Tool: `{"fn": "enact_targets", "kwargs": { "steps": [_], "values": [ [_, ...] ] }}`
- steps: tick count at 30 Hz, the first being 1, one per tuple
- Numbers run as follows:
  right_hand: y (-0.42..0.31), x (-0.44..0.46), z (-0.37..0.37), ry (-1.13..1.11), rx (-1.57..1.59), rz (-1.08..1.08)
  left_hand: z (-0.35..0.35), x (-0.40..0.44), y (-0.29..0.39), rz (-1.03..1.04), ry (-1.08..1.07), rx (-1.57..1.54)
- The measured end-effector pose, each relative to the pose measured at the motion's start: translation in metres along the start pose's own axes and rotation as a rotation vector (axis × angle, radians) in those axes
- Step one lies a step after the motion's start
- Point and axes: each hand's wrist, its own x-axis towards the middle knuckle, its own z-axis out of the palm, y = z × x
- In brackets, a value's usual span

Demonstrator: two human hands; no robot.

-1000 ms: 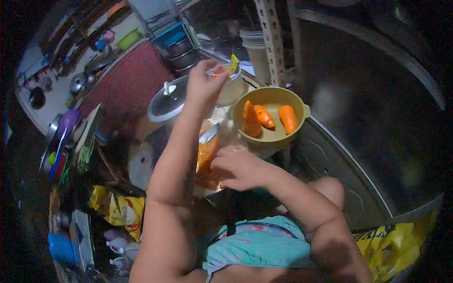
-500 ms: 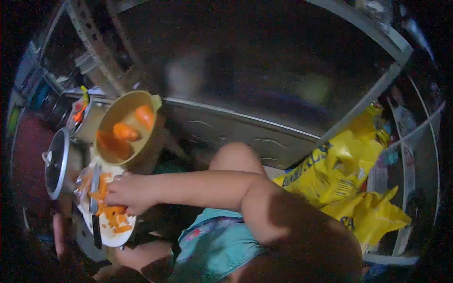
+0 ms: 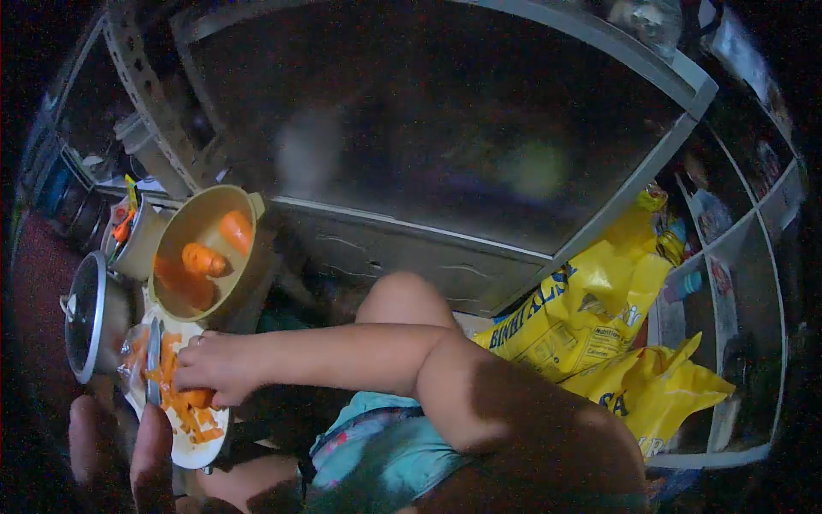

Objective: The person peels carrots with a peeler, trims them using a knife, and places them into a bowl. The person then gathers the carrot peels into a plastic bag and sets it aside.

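My right hand (image 3: 214,370) reaches in from the right over a white cutting board (image 3: 187,454), with its fingers curled over chopped orange carrot pieces (image 3: 195,397). More cut carrot lies around the fingers. A knife (image 3: 154,355) lies along the board's left side; its handle is hidden behind my left hand. In the lower left, my left hand (image 3: 128,463) is close to the camera, dark, with two fingers raised and apart and nothing seen between them. Just beyond the board stands a yellow tub (image 3: 248,278) with larger carrot pieces (image 3: 204,259) inside.
A pot with a glass lid (image 3: 84,317) stands left of the board. Behind the tub is a light container (image 3: 150,236) with colourful items. Yellow printed bags (image 3: 582,317) lie on the right, beside a shelf (image 3: 728,248). A dark panelled cabinet (image 3: 402,257) stands ahead, and my bent knee is before it.
My left hand has risen into view at the lower left, covering the knife's handle. My right hand stays on the carrot pieces. The whole view has shifted slightly.
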Motion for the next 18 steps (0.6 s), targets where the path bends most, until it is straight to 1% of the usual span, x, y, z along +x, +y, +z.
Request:
{"fn": "enact_targets", "kwargs": {
  "steps": [2, 5, 8, 11, 14, 17, 18],
  "values": [
    [0.0, 0.001, 0.0, -0.02, 0.008, 0.002, 0.0, 0.0, -0.003, -0.006, -0.006, 0.003],
    [0.002, -0.003, 0.007, 0.083, 0.019, -0.046, -0.001, -0.002, -0.006, -0.021, -0.008, 0.015],
    [0.007, 0.001, 0.015, 0.061, -0.006, -0.048, -0.004, -0.002, -0.01, -0.041, -0.003, 0.042],
    [0.006, 0.002, 0.016, 0.046, -0.023, 0.005, -0.002, -0.003, -0.007, -0.035, -0.005, 0.044],
    [0.0, 0.006, 0.016, 0.031, -0.126, 0.061, -0.004, -0.004, 0.001, -0.033, -0.009, 0.063],
    [-0.004, 0.006, 0.01, -0.001, -0.086, 0.114, -0.012, -0.004, 0.014, -0.017, 0.002, 0.089],
    [-0.004, 0.006, 0.01, 0.019, -0.08, 0.103, -0.015, -0.005, 0.018, -0.013, 0.002, 0.095]
  ]
}}
